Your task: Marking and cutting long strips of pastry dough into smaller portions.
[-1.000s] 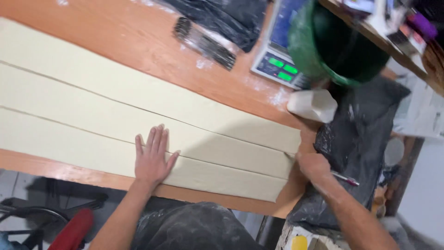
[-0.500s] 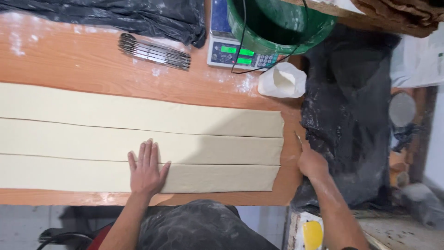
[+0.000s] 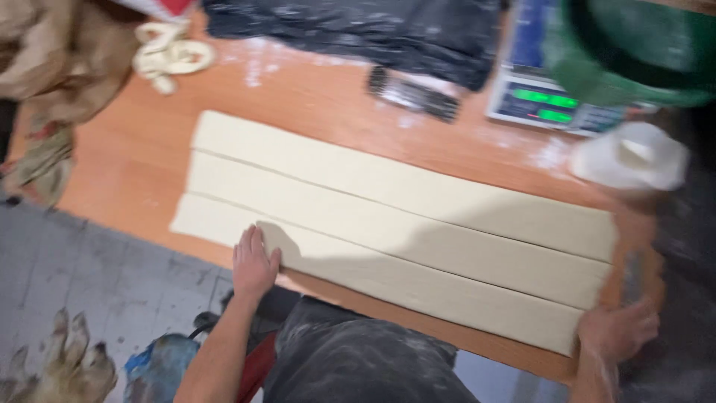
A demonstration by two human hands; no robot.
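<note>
With the left hand [image 3: 253, 263] pressed flat, fingers loose, on the nearest dough strip [image 3: 388, 280] on the wooden table [image 3: 127, 172], and the right hand [image 3: 617, 330] gripping a blurry cutter at its end, looks like mid-cutting; next needs a steady straight pull.

A flat grey digital weighing scale [image 3: 544, 97] sits at the far right edge of the orange wooden table [image 3: 119, 172]. Its dark rectangular screen [image 3: 546, 105] faces the near side and glows with two blurred green readouts, side by side. A green plastic tub [image 3: 634, 52] covers the scale's right part.
</note>
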